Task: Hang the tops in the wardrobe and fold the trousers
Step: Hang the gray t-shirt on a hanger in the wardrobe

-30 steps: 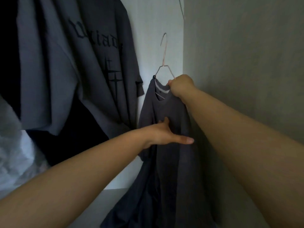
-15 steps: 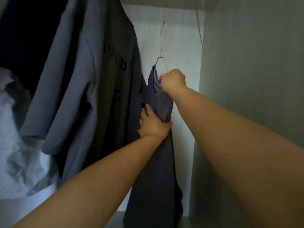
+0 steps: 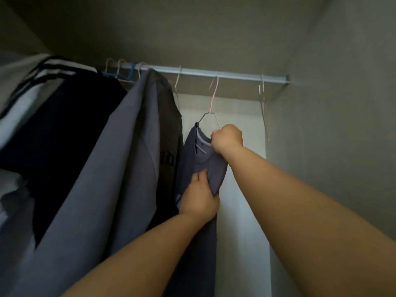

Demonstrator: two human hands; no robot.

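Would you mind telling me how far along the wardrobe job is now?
Done: a grey top and a printed dark top hang on the rail. In hand: the right grip holds a pink hanger carrying a blue-grey top, its hook at the rail, not clearly on; the left grip clutches the fabric. Left: seat the hook, then fold the trousers, not in view.

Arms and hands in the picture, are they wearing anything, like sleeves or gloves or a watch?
No. The left arm and right arm are bare all the way to the picture's edge, with no sleeves showing. The left hand and right hand have no gloves, and neither wrist has a watch or bracelet. Rings are too hard to tell in the dim light.
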